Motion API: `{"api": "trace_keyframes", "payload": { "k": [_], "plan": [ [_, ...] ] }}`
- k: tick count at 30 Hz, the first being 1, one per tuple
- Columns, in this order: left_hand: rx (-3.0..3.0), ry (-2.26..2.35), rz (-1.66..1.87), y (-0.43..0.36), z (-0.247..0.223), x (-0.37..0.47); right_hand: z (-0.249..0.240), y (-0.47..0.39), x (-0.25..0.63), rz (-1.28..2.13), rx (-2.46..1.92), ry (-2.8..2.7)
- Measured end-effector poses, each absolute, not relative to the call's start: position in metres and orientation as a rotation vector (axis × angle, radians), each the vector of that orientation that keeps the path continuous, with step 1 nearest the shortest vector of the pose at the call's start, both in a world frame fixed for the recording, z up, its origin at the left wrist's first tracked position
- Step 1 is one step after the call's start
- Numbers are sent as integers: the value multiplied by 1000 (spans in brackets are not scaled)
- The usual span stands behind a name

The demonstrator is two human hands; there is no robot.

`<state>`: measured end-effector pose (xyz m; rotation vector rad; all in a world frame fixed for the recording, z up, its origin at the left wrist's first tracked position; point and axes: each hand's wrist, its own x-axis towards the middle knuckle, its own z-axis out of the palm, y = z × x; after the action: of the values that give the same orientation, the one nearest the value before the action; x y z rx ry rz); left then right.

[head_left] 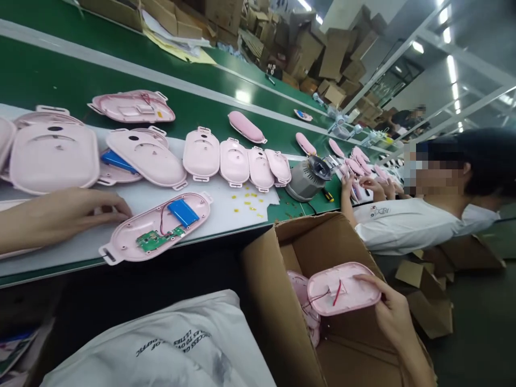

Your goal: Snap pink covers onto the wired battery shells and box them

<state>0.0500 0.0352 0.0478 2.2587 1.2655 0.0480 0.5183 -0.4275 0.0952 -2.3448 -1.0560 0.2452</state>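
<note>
While the right hand (393, 306) grips the rim of a pink shell (355, 295) between thumb and fingers, one cardboard box (322, 242) stands open beneath it, with more pink shells (299, 285) inside, too overlapped to count. The left hand (76, 215) is half open, fingers loosely curled, with nothing seen in its grasp; its fingertips are at the edge of one wired shell (151, 223), whether touching I cannot tell. That shell lies at the bench's near edge and carries one blue battery (183, 213) and green circuitry (155, 241). Behind it, six pale covers (201, 156) line the white sheet (217, 215), others partly hidden at left. Small yellow bits (248, 202) lie scattered near one grey machine (302, 183). Farther along the green bench (193, 80) sits a co-worker (407, 223) in white.
</note>
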Motion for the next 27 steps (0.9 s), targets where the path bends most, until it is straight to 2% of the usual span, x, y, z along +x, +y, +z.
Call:
{"api": "trace_keyframes", "payload": {
  "k": [3, 6, 9, 14, 17, 23, 27],
  "plan": [
    [2290, 1088, -126, 44, 57, 43, 117, -387, 499, 324, -2130, -1078],
    [2279, 1100, 25, 49, 68, 26, 118, -333, 478, 468, -1836, -1055],
    [2132, 1062, 150, 42, 78, 14, 105, -262, 453, 453, -1641, -984],
    [1674, 966, 708, 25, 66, 28, 76, -126, 385, 512, -1385, -1096],
    [1472, 1005, 909, 13, 49, 43, 62, -70, 335, 639, -1312, -1099],
    [1887, 1177, 1372, -26, 39, 60, 42, -51, 279, 854, -1238, -991],
    [1706, 1114, 1347, -29, 36, 66, 32, -61, 279, 815, -1228, -969]
  ]
}}
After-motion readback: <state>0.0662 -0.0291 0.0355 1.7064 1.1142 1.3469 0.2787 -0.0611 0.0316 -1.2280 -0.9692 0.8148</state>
